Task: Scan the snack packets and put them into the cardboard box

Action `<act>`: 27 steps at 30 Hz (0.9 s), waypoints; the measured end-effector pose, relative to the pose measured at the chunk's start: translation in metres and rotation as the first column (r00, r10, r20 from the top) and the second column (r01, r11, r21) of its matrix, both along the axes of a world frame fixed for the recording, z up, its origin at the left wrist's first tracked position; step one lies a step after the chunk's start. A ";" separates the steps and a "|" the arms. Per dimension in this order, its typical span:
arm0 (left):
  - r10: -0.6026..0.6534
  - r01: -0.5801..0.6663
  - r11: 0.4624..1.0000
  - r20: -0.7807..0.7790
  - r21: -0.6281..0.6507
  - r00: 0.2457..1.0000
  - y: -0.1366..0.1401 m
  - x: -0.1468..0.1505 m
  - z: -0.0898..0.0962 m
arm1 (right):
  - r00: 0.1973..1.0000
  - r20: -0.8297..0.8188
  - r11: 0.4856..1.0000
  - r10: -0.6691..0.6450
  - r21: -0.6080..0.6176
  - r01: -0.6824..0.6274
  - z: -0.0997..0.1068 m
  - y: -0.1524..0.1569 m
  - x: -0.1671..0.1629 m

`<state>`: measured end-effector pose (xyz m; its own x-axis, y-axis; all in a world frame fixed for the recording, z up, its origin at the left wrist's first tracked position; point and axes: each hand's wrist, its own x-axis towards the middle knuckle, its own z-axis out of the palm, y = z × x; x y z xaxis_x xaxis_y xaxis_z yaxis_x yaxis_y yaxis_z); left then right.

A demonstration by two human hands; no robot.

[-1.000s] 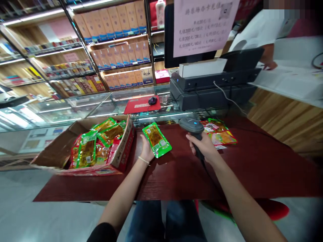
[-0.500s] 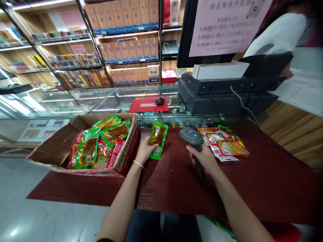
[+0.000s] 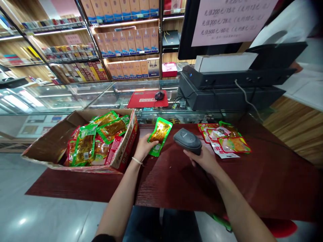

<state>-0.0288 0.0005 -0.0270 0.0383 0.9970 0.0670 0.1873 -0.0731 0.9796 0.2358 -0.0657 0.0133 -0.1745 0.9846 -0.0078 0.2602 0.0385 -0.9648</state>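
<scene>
My left hand (image 3: 146, 147) is closed on the lower left edge of a green-edged snack packet (image 3: 161, 131), with the thumb across its front. The packet's brown contents show through and its surface shines. In my right hand (image 3: 203, 159) is a dark grey barcode scanner (image 3: 187, 140), its head pointing left toward the packet. My fingers wrap the scanner's handle, which is mostly hidden. Left of my left hand stands an open cardboard box (image 3: 128, 143) holding several green and red packets (image 3: 87, 144). Right of the scanner lies a pile of red and green packets (image 3: 227, 141).
The dark red wooden table (image 3: 166, 181) carries the box and packets. Behind it is a glass counter (image 3: 101, 94) with a red mouse pad (image 3: 138, 99) and a mouse (image 3: 159, 95). A monitor (image 3: 185, 37) and a black machine (image 3: 227, 95) stand at back right, near another person's white sleeve (image 3: 285, 25).
The packet in my left hand has tilted to the right and now catches the light. The scanner has turned, with its head slightly further left, and its blue light no longer shows.
</scene>
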 end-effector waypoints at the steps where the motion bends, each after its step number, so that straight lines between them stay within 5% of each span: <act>1: 0.010 -0.010 1.000 -0.001 -0.004 1.000 -0.001 0.000 0.001 | 1.000 -0.009 1.000 -0.020 -0.002 0.020 0.001 0.000 0.000; 11: 0.024 -0.034 0.997 0.145 0.064 0.989 -0.005 0.013 0.007 | 0.981 -0.123 0.988 -0.151 -0.050 0.146 0.000 0.002 -0.002; 14: 0.035 -0.059 0.990 0.176 0.132 0.984 -0.017 0.022 0.027 | 0.966 -0.183 0.983 -0.182 -0.061 0.174 0.005 0.001 -0.004; 18: 0.016 -0.041 0.965 0.097 0.260 0.995 -0.045 0.020 0.075 | 0.948 -0.249 0.980 -0.198 -0.053 0.191 0.021 -0.005 -0.010; 23: 0.210 -0.203 0.888 0.029 0.412 0.977 -0.075 -0.027 0.132 | 0.952 -0.268 0.989 -0.148 -0.031 0.145 0.042 -0.015 -0.026; 27: 0.465 -0.394 0.789 -0.039 0.471 0.885 -0.080 -0.100 0.145 | 0.957 -0.277 0.996 -0.089 -0.013 0.089 0.047 -0.017 -0.045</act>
